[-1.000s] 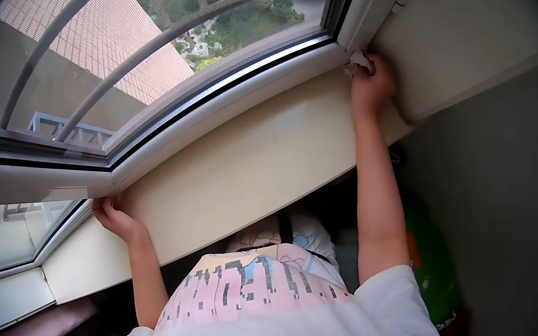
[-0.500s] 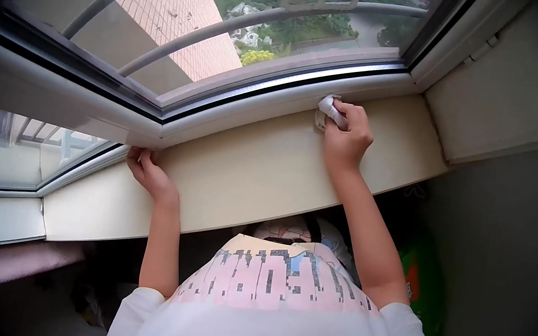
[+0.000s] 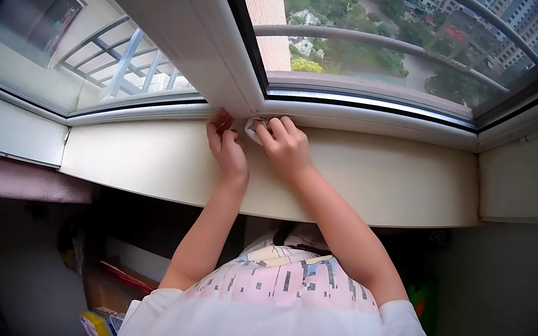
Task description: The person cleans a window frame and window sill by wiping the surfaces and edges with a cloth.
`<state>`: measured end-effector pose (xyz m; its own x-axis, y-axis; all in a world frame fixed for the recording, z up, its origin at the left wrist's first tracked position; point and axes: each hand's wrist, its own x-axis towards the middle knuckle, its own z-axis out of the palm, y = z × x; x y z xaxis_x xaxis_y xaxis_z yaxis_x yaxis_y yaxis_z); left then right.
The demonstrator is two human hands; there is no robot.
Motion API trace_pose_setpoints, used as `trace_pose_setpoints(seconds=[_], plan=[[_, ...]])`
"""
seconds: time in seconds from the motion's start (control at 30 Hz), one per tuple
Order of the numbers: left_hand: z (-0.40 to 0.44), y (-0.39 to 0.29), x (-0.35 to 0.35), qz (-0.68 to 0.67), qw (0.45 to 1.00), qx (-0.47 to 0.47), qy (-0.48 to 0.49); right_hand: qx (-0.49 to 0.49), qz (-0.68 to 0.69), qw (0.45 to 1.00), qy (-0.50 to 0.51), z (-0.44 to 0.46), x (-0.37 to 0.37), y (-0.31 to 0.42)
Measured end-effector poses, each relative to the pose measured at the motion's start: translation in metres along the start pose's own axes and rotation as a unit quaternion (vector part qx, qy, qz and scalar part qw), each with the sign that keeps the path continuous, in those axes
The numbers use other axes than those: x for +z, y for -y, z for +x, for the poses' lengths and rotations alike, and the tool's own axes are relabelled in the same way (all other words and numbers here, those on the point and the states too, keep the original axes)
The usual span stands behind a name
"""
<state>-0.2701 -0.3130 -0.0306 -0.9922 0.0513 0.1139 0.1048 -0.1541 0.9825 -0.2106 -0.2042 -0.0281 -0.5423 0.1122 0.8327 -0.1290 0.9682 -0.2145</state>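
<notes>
The right hand (image 3: 286, 144) grasps the crumpled cloth (image 3: 253, 131) between its fingers, at the foot of the post (image 3: 219, 58), where the sill (image 3: 384, 177) meets the window frame (image 3: 372, 122). One second earlier, this hand and the cloth were at the far right corner of the frame; half a second earlier, they were partway along the lower rail. The left hand (image 3: 228, 152) is unclenched, its fingers bent and parted, near the foot of the post as in both earlier views; whether its fingertips touch the frame cannot be told. The hands, formerly well apart, now lie just beside each other. A yellow box (image 3: 96, 328) has come into view at lower left.
</notes>
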Motion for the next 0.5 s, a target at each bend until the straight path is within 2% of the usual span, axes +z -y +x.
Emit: trace_pose_setpoints(seconds=[0.17,0.23,0.3,0.37,0.43,0.5], plan=[[0.007,0.013,-0.005,-0.090,0.996,0.005,0.012,-0.025,0.033,0.999,0.024,0.013,0.027,0.020],[0.009,0.012,-0.007,-0.120,0.992,0.002,0.025,-0.008,0.092,0.995,0.039,0.014,0.008,0.015],[0.011,0.011,-0.010,-0.106,0.994,-0.021,0.010,0.082,0.191,0.977,0.054,0.013,-0.033,0.008],[0.008,0.000,-0.006,-0.139,0.989,-0.049,-0.025,0.099,0.190,0.976,0.036,0.001,-0.069,-0.008],[0.007,0.002,-0.006,-0.129,0.990,-0.048,-0.016,0.118,0.087,0.989,0.023,-0.023,-0.094,-0.028],[0.006,0.004,-0.003,-0.126,0.991,-0.049,-0.021,0.082,0.039,0.995,0.029,-0.030,-0.112,-0.043]])
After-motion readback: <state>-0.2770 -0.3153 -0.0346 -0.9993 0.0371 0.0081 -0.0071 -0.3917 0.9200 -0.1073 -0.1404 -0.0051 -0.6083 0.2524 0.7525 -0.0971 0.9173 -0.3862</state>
